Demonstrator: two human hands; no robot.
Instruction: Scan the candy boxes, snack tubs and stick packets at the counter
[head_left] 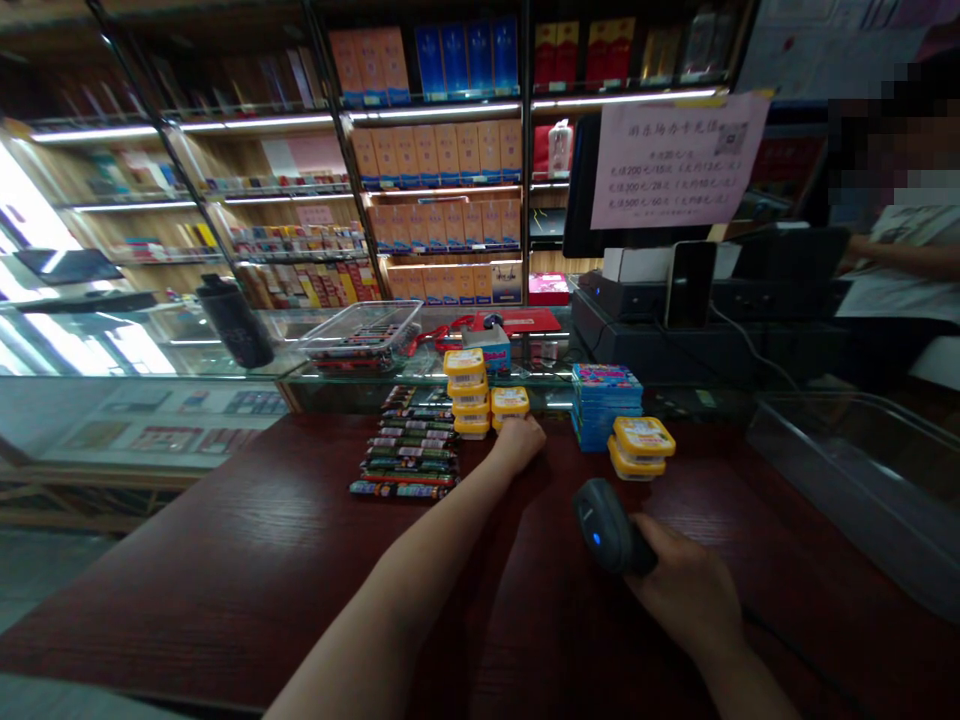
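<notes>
My right hand (686, 580) grips a dark handheld barcode scanner (606, 525) that shows a blue light and trails a cable. Further forward, my left hand (521, 445) is closed at a small yellow-lidded tub (510, 398), its fingertips partly hidden. Directly left of that tub rises a stack of similar yellow-lidded tubs (468, 392). Dark-wrapped sticks (411, 450) lie in a row beside the stack. To the right, a pile of blue packets (606, 405) stands behind two more stacked yellow-lidded tubs (642, 448).
Clear plastic bins stand at the right (862, 470) and on the glass counter (364, 335). A black bottle (234, 322) is at the left. Behind are a monitor (585, 190) with a paper sign, a phone (690, 285) and shelves. Another person (907, 250) is at the right.
</notes>
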